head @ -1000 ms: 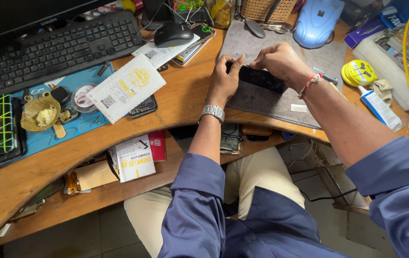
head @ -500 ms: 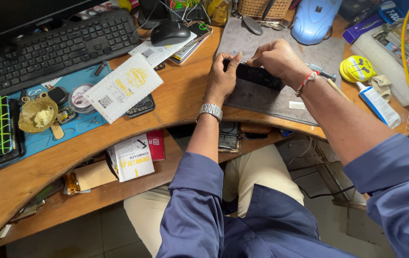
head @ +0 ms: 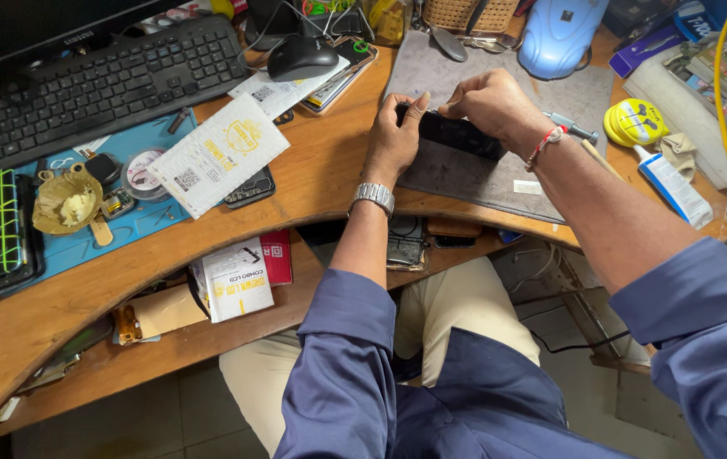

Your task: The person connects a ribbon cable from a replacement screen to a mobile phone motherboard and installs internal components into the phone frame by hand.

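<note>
Phone work under way on the grey mat

The left hand (head: pixel 393 140) is gripping one end of a black phone (head: pixel 459 134), the right hand (head: pixel 495 102) pinching its top edge; it is lying near the mat's (head: pixel 474 183) front edge, apparently unopened. Counting: one keyboard (head: pixel 91 85), one mouse (head: pixel 300 58), one phone in hand
</note>
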